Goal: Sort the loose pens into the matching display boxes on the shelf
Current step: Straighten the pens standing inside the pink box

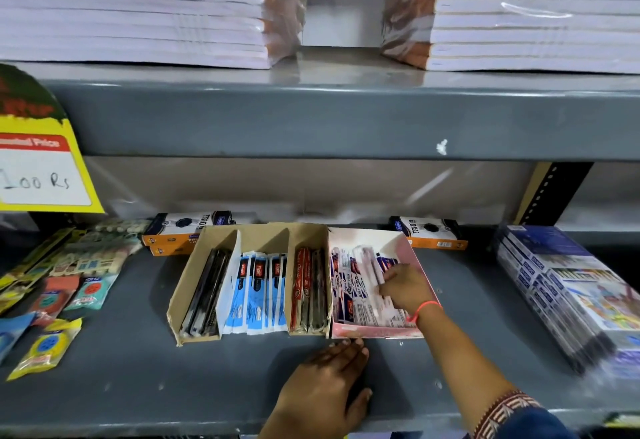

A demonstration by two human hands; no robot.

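Right hand [403,288] pinches a pen pack [372,267] inside the pink box [375,332], centre-right of frame. Left hand [327,383] lies spread flat on the shelf [138,386]. Brown box [180,295] compartments look filled; I see no loose pens, so nearly done.

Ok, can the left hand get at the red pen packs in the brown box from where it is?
Probably yes: the left hand lies flat on the shelf just in front of the red pen packs, and their open-topped compartment has nothing over it.

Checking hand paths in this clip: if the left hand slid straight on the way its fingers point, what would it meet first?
The left hand lies flat on the shelf, fingers pointing at the pink display box. It would probably meet that box's front wall first; the fingertips look nearly against it already.
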